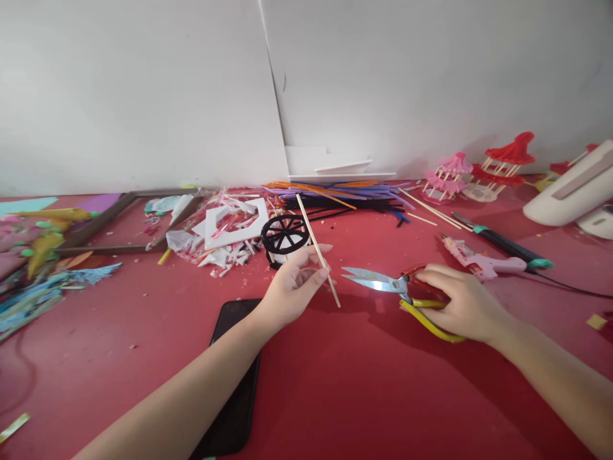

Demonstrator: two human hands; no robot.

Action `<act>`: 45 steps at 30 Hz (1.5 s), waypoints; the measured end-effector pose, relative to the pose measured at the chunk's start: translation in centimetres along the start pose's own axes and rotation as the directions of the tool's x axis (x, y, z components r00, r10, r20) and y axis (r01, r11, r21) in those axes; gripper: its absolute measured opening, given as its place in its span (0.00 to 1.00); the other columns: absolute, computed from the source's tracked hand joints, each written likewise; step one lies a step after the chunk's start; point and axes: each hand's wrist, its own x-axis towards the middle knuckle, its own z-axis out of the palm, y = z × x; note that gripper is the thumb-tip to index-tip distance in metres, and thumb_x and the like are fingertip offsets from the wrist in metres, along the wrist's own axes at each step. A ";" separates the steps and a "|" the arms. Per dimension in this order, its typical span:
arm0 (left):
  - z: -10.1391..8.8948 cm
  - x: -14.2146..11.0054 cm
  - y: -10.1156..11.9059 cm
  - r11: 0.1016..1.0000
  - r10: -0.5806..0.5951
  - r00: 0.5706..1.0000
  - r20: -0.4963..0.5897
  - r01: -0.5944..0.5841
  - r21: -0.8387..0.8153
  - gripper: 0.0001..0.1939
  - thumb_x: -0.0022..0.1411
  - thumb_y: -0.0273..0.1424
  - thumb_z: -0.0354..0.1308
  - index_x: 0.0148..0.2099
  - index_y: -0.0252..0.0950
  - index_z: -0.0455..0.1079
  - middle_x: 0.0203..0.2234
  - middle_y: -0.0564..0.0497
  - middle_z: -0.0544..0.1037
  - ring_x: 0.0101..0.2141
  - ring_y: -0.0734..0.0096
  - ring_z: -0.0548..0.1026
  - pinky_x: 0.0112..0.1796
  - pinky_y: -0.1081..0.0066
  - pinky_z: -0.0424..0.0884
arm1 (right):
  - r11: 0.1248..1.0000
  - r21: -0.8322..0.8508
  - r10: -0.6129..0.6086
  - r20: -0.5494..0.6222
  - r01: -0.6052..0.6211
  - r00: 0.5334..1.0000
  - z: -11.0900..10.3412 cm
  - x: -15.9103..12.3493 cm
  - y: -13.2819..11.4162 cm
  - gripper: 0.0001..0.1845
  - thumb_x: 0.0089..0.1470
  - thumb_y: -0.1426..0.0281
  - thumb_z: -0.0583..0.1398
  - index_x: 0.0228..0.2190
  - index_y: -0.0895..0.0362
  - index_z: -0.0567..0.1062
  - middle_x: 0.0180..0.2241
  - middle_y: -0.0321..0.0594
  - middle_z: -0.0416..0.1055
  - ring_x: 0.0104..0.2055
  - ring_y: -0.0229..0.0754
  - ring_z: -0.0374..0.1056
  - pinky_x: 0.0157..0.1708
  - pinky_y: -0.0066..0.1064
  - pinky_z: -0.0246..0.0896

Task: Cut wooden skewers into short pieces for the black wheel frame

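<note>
My left hand (292, 287) pinches a thin wooden stick (313, 239) between thumb and fingers; the stick slants up and to the left. My right hand (460, 300) lies closed over the red and yellow handles of a pair of scissors (378, 280) resting on the red table, blades pointing left toward the stick. Just behind the left hand stands a small white cylinder with a black wheel-shaped top (285, 239).
A black phone (234, 377) lies under my left forearm. A pink glue gun (472, 259), pipe cleaners (335, 191), plastic scraps (220, 233) and small paper pagoda models (498, 166) lie behind. Paper tassels (38, 281) sit at the left, a white device (575, 188) at the right.
</note>
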 end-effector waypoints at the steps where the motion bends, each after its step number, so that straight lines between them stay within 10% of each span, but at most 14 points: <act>1: 0.0 0.0 0.0 1.000 -0.009 1.000 -0.002 0.009 -0.010 0.17 0.62 0.32 0.57 0.53 0.39 0.65 0.34 0.53 0.67 0.31 0.77 0.72 0.36 0.71 0.77 | 1.000 0.012 0.008 -0.002 -0.008 1.000 -0.1 0.0 -0.1 0.16 0.50 0.61 0.63 0.39 0.55 0.72 0.38 0.42 0.74 0.37 0.43 0.72 0.36 0.30 0.67; 14: 0.3 -0.1 0.4 0.985 0.084 0.996 -0.018 -0.080 0.153 0.10 0.62 0.33 0.58 0.44 0.35 0.68 0.30 0.51 0.73 0.32 0.74 0.73 0.37 0.71 0.72 | 0.980 0.138 0.088 0.347 -0.144 0.934 -1.9 0.3 -1.9 0.11 0.49 0.59 0.63 0.27 0.54 0.77 0.27 0.37 0.75 0.27 0.39 0.70 0.26 0.28 0.62; 45: 0.8 -0.3 1.0 0.976 -0.006 0.994 0.110 -0.018 0.215 0.09 0.59 0.33 0.61 0.41 0.35 0.75 0.36 0.48 0.80 0.34 0.70 0.76 0.38 0.70 0.73 | 0.985 0.078 0.110 0.415 -0.156 0.903 -2.3 -0.2 -2.5 0.08 0.49 0.62 0.63 0.26 0.53 0.74 0.27 0.35 0.74 0.28 0.39 0.69 0.28 0.30 0.62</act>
